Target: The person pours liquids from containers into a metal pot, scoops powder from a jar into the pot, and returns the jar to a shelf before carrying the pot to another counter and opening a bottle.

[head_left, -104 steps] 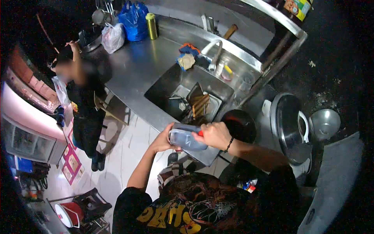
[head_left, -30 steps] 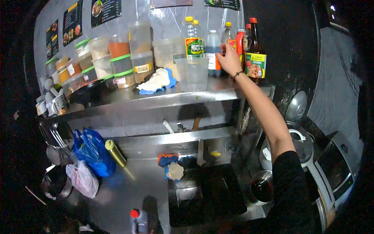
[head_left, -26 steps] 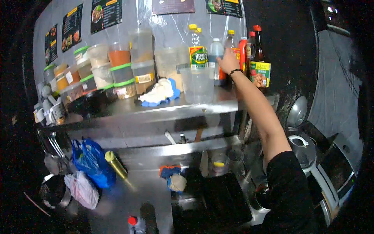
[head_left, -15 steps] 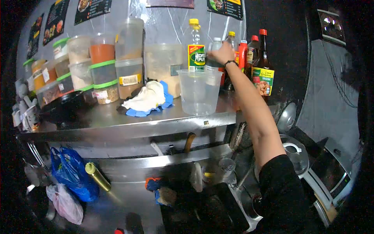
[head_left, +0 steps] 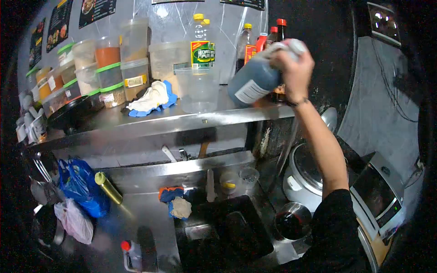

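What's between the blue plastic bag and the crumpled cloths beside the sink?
A gold flask, right next to the blue bag. From the flask to the cloths, the metal counter is bare, as the head camera view shows.

Cloth (head_left: 153, 98) left of tub (head_left: 198, 91) on shelf (head_left: 159, 126)

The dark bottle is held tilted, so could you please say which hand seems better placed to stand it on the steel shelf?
Right, I would judge: the right hand holds the dark bottle near its top, close to the steel shelf, while the left hand is out of view.
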Demonstrator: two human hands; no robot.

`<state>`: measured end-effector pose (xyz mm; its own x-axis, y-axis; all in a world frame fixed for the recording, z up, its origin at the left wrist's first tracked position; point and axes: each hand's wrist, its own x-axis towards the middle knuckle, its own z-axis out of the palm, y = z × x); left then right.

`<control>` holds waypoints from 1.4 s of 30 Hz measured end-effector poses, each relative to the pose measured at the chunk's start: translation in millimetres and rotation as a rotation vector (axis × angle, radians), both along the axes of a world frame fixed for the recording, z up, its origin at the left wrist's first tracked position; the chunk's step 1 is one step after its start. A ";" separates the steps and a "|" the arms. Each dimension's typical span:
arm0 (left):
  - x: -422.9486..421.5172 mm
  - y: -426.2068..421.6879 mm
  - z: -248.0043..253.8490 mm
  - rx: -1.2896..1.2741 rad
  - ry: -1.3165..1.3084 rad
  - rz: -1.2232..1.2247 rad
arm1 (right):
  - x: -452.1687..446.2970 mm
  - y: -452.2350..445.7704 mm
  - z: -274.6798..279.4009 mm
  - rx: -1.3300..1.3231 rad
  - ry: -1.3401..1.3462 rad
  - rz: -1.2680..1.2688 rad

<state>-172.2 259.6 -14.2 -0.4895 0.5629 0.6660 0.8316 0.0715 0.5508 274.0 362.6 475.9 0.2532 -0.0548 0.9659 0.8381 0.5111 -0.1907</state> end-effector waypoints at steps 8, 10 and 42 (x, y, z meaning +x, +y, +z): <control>155.7 -44.7 90.1 -0.097 -0.845 -1.527 | -52.3 -179.1 -88.1 -0.347 0.341 1.010; 193.0 -67.1 105.3 -0.132 -1.181 -1.570 | -55.7 -215.8 -133.4 -0.693 0.409 0.953; 267.0 -170.9 39.7 -0.616 -1.856 -1.134 | 103.2 -261.0 -261.0 -0.944 -0.800 0.752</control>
